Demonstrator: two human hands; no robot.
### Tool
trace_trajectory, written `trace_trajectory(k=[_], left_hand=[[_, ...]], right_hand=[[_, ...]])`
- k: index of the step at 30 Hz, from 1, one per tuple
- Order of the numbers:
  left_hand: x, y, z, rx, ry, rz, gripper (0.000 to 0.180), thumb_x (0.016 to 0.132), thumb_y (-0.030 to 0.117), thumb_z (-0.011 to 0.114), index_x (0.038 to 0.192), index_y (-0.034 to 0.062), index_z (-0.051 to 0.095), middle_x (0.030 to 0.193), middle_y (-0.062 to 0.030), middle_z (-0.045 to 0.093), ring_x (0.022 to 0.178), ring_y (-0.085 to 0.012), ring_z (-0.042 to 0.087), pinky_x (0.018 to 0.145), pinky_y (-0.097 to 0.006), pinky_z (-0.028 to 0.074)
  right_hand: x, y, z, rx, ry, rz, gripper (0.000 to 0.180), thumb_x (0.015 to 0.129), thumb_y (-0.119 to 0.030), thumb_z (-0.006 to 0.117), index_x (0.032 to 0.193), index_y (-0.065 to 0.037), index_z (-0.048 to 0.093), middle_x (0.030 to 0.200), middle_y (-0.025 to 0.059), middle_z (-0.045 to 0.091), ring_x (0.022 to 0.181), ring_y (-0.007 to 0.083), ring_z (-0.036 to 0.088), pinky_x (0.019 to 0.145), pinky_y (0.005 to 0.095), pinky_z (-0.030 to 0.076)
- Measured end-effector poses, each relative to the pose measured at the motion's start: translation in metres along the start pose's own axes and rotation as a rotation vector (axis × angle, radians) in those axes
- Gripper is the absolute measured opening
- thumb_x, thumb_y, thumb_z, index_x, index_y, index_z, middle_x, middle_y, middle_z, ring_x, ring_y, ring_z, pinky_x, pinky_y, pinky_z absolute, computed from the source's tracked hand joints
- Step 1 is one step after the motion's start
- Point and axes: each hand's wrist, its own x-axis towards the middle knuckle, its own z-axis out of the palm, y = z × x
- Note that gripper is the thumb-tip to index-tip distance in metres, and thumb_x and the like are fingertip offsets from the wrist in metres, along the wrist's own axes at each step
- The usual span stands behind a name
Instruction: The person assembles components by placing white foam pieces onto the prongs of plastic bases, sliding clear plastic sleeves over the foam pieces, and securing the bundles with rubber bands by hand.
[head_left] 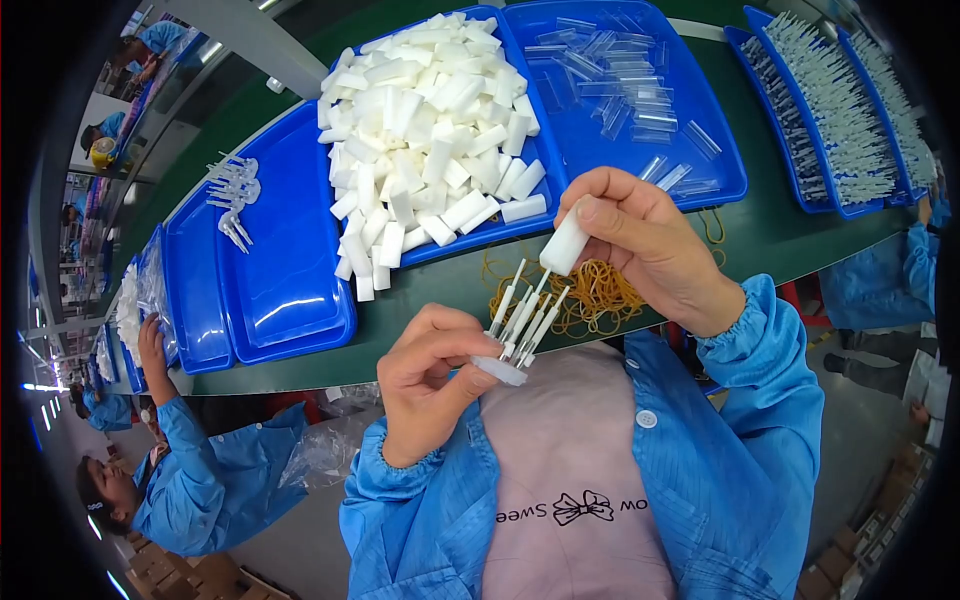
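Note:
Between the fingers and thumb of my left hand [430,375] is a small assembly with a round white base [499,371] and several thin white rods [527,318] rising from it. My right hand [655,245] pinches a white foam block [566,243] above it. The block sits at the upper end of a thin rod; whether the rod enters it is too small to tell. Behind my hands, a big pile of similar foam blocks [420,130] heaps up in a blue tray. Clear plastic tubes [640,85] lie in the blue tray to its right.
Tan rubber bands [595,300] lie on the green table [780,250] beneath my right hand. A blue tray [285,290] at left holds several white rod assemblies [234,190]. Blue bins of upright white pieces [835,110] stand far right. A co-worker [200,470] sits at left.

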Motion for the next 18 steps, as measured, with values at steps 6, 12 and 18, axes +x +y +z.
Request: trace_trajectory(k=[6, 12, 18], left_hand=[[0.007, -0.006, -0.001, 0.088, 0.011, 0.04, 0.021, 0.078, 0.002, 0.074, 0.097, -0.0011, 0.069, 0.095, -0.0092, 0.057, 0.081, -0.0157, 0.06, 0.068, -0.027, 0.049], [0.01, -0.006, -0.002, 0.405, -0.074, 0.242, 0.028, 0.071, 0.005, 0.08, 0.096, -0.0005, 0.069, 0.093, -0.0101, 0.062, 0.08, -0.0163, 0.061, 0.067, -0.029, 0.05], [0.012, -0.007, 0.008, 0.221, 0.0, 0.145, 0.037, 0.069, 0.003, 0.081, 0.102, -0.0016, 0.065, 0.093, -0.0108, 0.062, 0.085, -0.0176, 0.064, 0.075, -0.029, 0.057]], right_hand=[[-0.004, -0.003, 0.002, -0.157, -0.116, -0.026, 0.022, 0.092, -0.02, 0.063, 0.104, -0.002, 0.062, 0.098, 0.0052, 0.064, 0.09, 0.0111, 0.061, 0.078, 0.0247, 0.049], [-0.01, -0.017, 0.003, -0.311, -0.154, 0.041, 0.012, 0.087, -0.012, 0.066, 0.093, -0.001, 0.065, 0.091, 0.0046, 0.061, 0.088, 0.0118, 0.057, 0.081, 0.0265, 0.045], [-0.017, -0.002, 0.013, -0.494, -0.206, -0.14, 0.011, 0.085, -0.013, 0.069, 0.088, -0.003, 0.068, 0.087, 0.0033, 0.064, 0.083, 0.0107, 0.057, 0.076, 0.0257, 0.045]])
